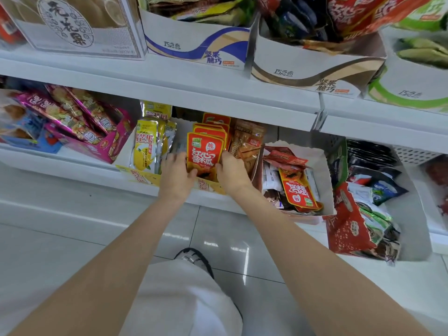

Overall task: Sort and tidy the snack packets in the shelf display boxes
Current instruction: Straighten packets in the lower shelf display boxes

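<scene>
The yellow cardboard display box (139, 177) stands on the lower white shelf, and in its middle a row of red-orange foil snack packets (213, 130) stands upright, one behind another. The front red-orange packet (204, 155) has its long axis vertical. The left hand (176, 173) grips its left edge and the right hand (231, 172) its right edge, both equally near, so squaring it probably needs both.
</scene>
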`<state>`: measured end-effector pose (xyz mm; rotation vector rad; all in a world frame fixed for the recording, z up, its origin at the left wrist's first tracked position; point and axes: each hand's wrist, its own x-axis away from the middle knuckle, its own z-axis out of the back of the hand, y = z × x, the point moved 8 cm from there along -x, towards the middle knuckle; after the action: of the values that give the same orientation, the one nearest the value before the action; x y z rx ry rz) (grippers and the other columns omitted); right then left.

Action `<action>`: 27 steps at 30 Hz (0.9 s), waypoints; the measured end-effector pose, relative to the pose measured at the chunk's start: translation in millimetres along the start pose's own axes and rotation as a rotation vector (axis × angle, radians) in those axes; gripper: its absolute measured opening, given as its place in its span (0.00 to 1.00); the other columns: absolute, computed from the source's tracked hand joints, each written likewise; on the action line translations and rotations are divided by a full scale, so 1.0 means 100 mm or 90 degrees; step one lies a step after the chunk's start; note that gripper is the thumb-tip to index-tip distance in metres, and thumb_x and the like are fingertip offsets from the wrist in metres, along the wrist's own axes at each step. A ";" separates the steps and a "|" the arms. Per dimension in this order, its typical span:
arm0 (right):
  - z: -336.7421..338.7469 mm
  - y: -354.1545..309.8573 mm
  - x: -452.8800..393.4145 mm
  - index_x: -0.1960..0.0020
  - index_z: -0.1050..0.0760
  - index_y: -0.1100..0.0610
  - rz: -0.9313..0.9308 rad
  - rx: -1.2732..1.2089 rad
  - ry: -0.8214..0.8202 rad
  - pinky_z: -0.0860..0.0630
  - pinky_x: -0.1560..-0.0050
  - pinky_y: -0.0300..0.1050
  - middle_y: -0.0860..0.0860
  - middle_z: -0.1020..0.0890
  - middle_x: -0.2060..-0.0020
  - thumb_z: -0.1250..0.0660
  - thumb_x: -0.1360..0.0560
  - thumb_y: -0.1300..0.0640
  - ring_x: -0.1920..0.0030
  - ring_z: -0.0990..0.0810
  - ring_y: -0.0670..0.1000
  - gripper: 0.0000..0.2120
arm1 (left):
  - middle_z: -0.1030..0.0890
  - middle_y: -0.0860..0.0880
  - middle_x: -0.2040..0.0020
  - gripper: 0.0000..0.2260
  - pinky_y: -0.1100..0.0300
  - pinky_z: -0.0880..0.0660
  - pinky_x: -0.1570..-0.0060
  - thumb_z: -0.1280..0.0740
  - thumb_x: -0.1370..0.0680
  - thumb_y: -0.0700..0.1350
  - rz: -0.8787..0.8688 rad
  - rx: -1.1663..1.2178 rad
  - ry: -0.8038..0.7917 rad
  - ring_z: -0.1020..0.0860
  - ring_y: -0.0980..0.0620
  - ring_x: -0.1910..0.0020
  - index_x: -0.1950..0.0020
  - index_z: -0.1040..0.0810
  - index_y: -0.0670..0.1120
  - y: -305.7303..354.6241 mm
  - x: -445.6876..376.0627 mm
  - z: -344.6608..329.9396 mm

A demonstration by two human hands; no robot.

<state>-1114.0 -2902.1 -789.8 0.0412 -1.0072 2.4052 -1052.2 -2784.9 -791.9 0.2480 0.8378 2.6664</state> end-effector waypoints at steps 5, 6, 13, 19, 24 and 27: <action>0.08 0.07 0.14 0.38 0.30 0.62 0.021 -0.033 -0.038 0.29 0.45 0.44 0.59 0.22 0.42 0.42 0.21 0.63 0.41 0.24 0.58 0.13 | 0.32 0.39 0.35 0.21 0.51 0.35 0.35 0.34 0.24 0.41 0.004 -0.001 0.055 0.36 0.43 0.33 0.34 0.34 0.40 0.13 0.13 0.09; 0.17 0.09 0.24 0.41 0.27 0.62 0.040 -0.035 -0.005 0.29 0.49 0.40 0.58 0.21 0.45 0.42 0.22 0.63 0.44 0.23 0.56 0.11 | 0.32 0.39 0.36 0.20 0.52 0.34 0.35 0.34 0.24 0.41 -0.014 0.001 0.078 0.35 0.43 0.34 0.34 0.34 0.40 0.16 0.16 0.14; 1.04 0.90 0.95 0.43 0.25 0.60 -0.058 0.167 0.229 0.30 0.47 0.49 0.56 0.20 0.47 0.35 0.25 0.55 0.44 0.26 0.57 0.13 | 0.29 0.41 0.40 0.17 0.54 0.29 0.41 0.35 0.25 0.38 -0.069 0.048 0.130 0.29 0.45 0.40 0.38 0.32 0.39 0.25 0.44 0.17; 1.10 1.16 0.91 0.45 0.23 0.62 -0.136 0.398 0.141 0.29 0.44 0.53 0.59 0.21 0.48 0.37 0.24 0.56 0.42 0.30 0.61 0.12 | 0.29 0.42 0.38 0.17 0.54 0.27 0.43 0.35 0.25 0.35 -0.088 0.035 0.087 0.27 0.45 0.40 0.37 0.31 0.40 0.40 0.54 0.10; 1.70 0.74 1.14 0.52 0.18 0.61 0.014 0.434 0.378 0.42 0.54 0.48 0.59 0.27 0.56 0.34 0.29 0.68 0.50 0.31 0.60 0.10 | 0.28 0.45 0.39 0.15 0.63 0.33 0.45 0.37 0.24 0.35 -0.165 0.027 0.092 0.30 0.47 0.39 0.38 0.26 0.44 0.66 0.56 0.18; 1.98 0.44 1.41 0.51 0.17 0.57 0.122 0.367 0.422 0.40 0.58 0.47 0.59 0.23 0.64 0.36 0.27 0.69 0.57 0.27 0.61 0.12 | 0.33 0.43 0.36 0.18 0.55 0.36 0.36 0.36 0.25 0.38 -0.217 -0.100 0.086 0.36 0.45 0.36 0.35 0.27 0.46 0.76 0.58 0.16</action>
<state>-1289.5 -2995.7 -644.4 -0.6257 -0.0124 2.5173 -1121.8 -2813.9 -730.5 -0.1060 0.6379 2.4284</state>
